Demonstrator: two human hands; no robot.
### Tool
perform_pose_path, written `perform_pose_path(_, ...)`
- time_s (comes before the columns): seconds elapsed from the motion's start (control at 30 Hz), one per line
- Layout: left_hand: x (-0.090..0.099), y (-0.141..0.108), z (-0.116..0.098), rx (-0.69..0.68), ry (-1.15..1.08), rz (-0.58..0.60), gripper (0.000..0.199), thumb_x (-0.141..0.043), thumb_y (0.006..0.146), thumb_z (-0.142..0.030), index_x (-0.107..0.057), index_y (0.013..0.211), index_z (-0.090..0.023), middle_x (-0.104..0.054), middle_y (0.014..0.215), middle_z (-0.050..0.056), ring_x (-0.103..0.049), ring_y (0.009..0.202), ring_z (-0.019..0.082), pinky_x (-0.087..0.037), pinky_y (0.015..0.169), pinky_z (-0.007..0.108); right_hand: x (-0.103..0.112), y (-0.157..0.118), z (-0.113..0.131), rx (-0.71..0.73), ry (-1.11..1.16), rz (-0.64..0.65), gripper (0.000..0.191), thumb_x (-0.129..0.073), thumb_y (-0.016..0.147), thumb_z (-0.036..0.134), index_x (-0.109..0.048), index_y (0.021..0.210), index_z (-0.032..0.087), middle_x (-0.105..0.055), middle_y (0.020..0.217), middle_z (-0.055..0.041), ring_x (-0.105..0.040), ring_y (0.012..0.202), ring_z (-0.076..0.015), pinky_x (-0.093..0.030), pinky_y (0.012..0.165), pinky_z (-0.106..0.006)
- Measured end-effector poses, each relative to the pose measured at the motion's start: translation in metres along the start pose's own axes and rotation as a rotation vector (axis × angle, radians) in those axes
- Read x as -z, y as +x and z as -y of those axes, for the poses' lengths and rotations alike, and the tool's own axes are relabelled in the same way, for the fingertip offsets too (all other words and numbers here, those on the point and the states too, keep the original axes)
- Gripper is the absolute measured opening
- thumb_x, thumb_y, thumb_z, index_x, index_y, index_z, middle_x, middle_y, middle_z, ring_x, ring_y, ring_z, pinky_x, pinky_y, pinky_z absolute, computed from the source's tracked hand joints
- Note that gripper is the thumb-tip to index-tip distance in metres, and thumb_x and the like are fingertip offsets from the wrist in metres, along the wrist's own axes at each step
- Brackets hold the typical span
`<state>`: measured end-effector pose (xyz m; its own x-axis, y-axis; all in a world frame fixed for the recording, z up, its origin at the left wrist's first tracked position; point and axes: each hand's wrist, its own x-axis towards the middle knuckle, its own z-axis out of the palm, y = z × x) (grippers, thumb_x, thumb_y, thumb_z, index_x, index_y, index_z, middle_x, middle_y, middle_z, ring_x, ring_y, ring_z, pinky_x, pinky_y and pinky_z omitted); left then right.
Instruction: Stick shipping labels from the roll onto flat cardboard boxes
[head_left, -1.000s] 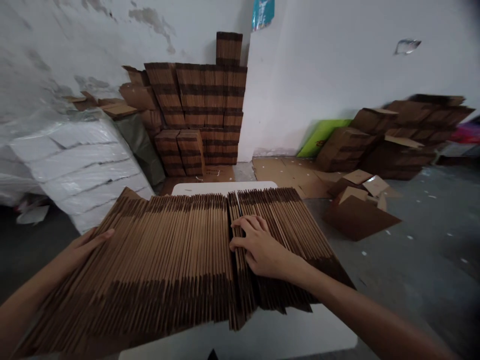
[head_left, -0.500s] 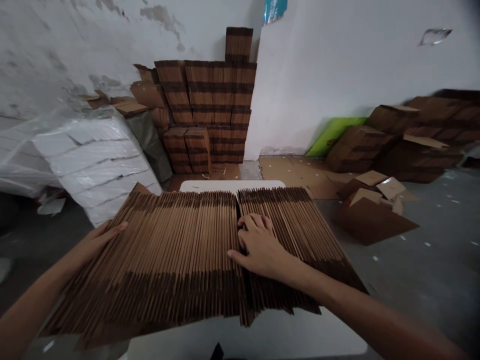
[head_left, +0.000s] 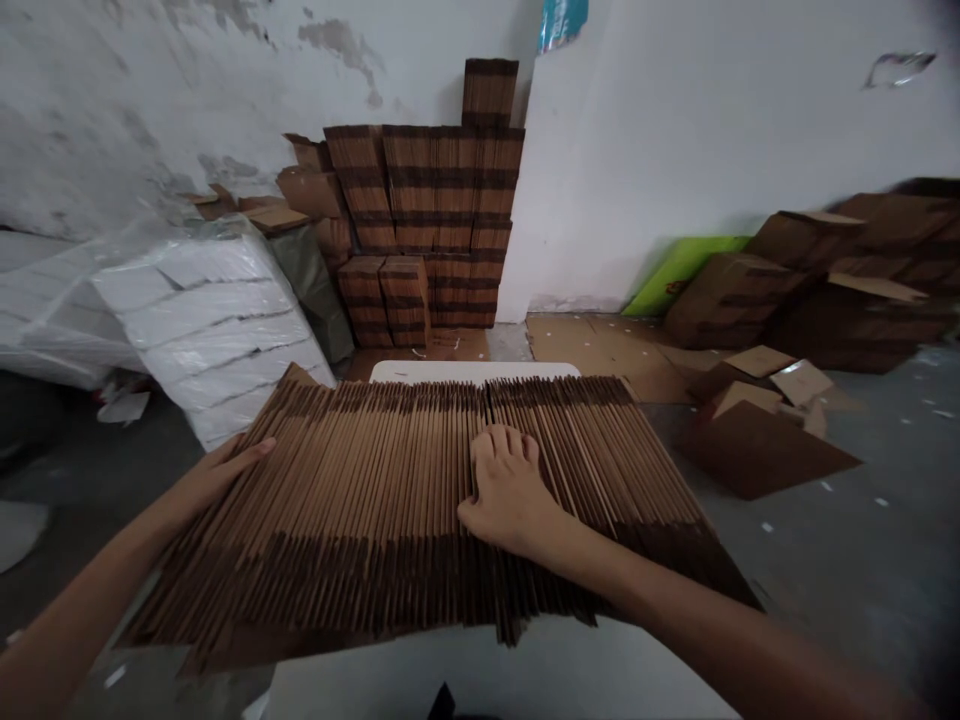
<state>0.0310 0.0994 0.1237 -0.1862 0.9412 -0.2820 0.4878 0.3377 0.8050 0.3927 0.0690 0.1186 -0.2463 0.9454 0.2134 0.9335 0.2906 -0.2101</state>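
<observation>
White table (head_left: 585,670); right hand (head_left: 510,495) curled on cardboard (head_left: 390,470), left hand (head_left: 223,472) alongside

The head-worn camera faces forward and down from the near side of the table (head_left: 375,685). The left hand (head_left: 225,475) and right hand (head_left: 510,495) show close up in the frame's lower half, forearms (head_left: 97,600) entering from the bottom corners; the wall (head_left: 675,120) lies farther off, along the top.
</observation>
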Motion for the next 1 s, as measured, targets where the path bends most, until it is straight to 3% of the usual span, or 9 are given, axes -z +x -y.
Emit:
perform_pose_path(0.23, 0.0, -0.002, 0.002, 0.072, -0.117, 0.032, 0.079, -0.056, 0.071, -0.062, -0.04, 0.133, -0.016, -0.056, 0.128, 0.013, -0.052, 0.116, 0.027, -0.05, 0.088, 0.028, -0.004, -0.003, -0.007, 0.084, 0.103, -0.046, 0.031, -0.051, 0.067, 0.022, -0.049, 0.098, 0.02, -0.044, 0.106, -0.0098, -0.037, 0.101, -0.0256, -0.027, 0.09, -0.042)
perform_pose_path(0.33, 0.002, -0.001, 0.005, 0.073, -0.137, 0.016, 0.079, -0.057, 0.071, -0.062, -0.041, 0.133, -0.016, -0.059, 0.124, 0.011, -0.055, 0.112, 0.026, -0.05, 0.086, 0.026, -0.002, -0.004, -0.009, 0.214, 0.152, 0.001, 0.041, -0.048, 0.069, 0.012, -0.051, 0.107, 0.028, -0.04, 0.117, -0.0069, -0.035, 0.108, -0.0242, -0.024, 0.093, -0.042)
perform_pose_path(0.47, 0.004, 0.0, 0.009, 0.052, -0.133, 0.026, 0.076, -0.057, 0.072, -0.06, -0.042, 0.132, -0.017, -0.055, 0.129, 0.011, -0.052, 0.116, 0.025, -0.048, 0.089, 0.025, -0.001, -0.002, -0.008, 0.284, 0.164, 0.053, 0.038, -0.047, 0.069, 0.008, -0.056, 0.1, 0.029, -0.038, 0.123, -0.005, -0.032, 0.114, -0.0246, -0.021, 0.095, -0.044)
perform_pose_path(0.6, 0.005, 0.003, 0.013, 0.034, -0.156, 0.033, 0.074, -0.057, 0.073, -0.059, -0.043, 0.13, -0.015, -0.054, 0.13, 0.013, -0.052, 0.116, 0.026, -0.049, 0.087, 0.025, 0.002, 0.006, -0.006, 0.341, 0.149, 0.085, 0.035, -0.048, 0.066, 0.008, -0.058, 0.094, 0.026, -0.042, 0.117, -0.0057, -0.033, 0.112, -0.0247, -0.022, 0.094, -0.044)
perform_pose_path(0.77, 0.005, -0.001, 0.01, 0.026, -0.166, 0.059, 0.076, -0.057, 0.073, -0.059, -0.041, 0.131, -0.012, -0.056, 0.126, 0.015, -0.05, 0.118, 0.028, -0.05, 0.084, 0.024, 0.008, 0.021, -0.002, 0.441, 0.129, 0.067, 0.012, -0.049, 0.072, 0.013, -0.058, 0.074, 0.021, -0.049, 0.108, -0.0033, -0.034, 0.111, -0.0224, -0.017, 0.098, -0.044)
perform_pose_path(1.0, 0.006, -0.008, 0.005, 0.005, -0.177, 0.071, 0.068, -0.058, 0.072, -0.058, -0.048, 0.124, -0.016, -0.057, 0.126, 0.01, -0.051, 0.117, 0.025, -0.043, 0.096, 0.03, -0.004, 0.027, -0.003, 0.689, 0.092, 0.139, 0.014, -0.046, 0.078, 0.015, -0.052, 0.066, 0.018, -0.055, 0.078, 0.0002, -0.046, 0.092, -0.0163, -0.011, 0.103, -0.044)
